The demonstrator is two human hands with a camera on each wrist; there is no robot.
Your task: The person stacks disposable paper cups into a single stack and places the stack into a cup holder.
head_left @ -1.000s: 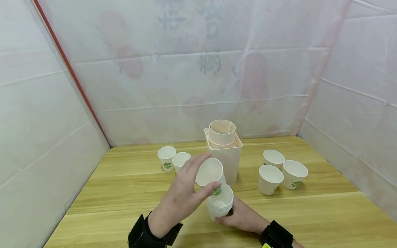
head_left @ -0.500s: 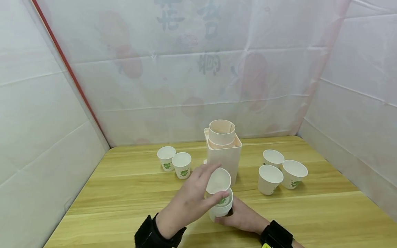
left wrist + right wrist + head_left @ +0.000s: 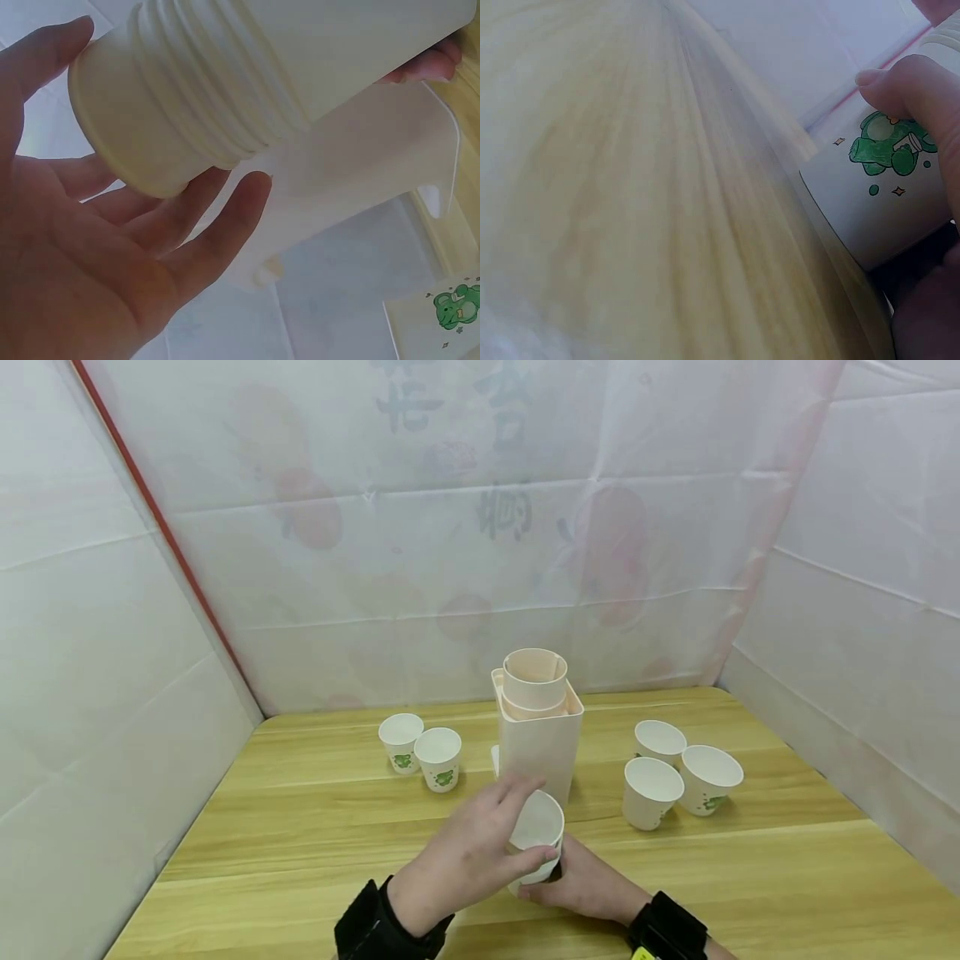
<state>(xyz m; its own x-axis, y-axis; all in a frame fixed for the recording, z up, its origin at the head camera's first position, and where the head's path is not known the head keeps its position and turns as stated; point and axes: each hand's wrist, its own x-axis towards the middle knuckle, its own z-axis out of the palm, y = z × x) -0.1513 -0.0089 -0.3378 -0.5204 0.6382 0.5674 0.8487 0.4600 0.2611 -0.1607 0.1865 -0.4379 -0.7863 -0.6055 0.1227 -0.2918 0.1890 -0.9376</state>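
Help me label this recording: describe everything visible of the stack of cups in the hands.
The stack of cups is white and looks like paper. Closely spaced rolled rims show several nested cups; the top cup stands out above them, mouth upward. A green cartoon print shows toward the base. The stack is in front of the pale holder; whether it touches the table is unclear. The right hand grips its lower part; the left hand holds the top cup near its rim.

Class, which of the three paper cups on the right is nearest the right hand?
The front-left paper cup; the rear paper cup and rightmost paper cup stand farther away.
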